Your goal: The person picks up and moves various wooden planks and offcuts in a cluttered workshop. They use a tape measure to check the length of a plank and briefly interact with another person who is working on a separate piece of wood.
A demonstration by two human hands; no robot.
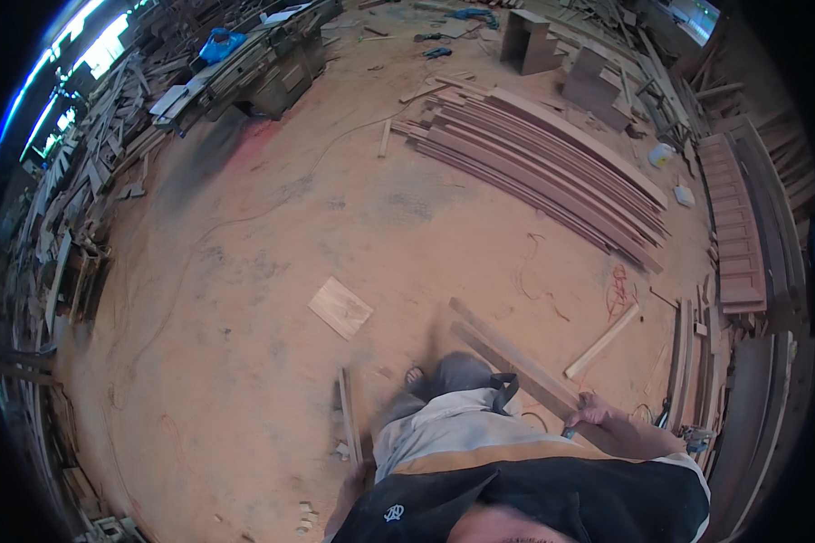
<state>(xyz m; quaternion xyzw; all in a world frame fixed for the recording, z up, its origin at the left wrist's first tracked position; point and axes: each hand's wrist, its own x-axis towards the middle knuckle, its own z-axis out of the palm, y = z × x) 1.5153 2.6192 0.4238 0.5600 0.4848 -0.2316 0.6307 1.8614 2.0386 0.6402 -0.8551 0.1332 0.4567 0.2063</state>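
Right hand (591,412) closed on the near end of a plank (536,373), presumably steadying it; left hand (357,476) by a board (351,418), grip indiscernible.

Here's the plank (536,375), matt wood; the panel (341,308), smooth wood; the shirt (598,493), matt cloth; the bag (222,45), glossy plastic!

A small white monogram-like emblem (394,513) on the dark upper part of the person's shirt (607,493).
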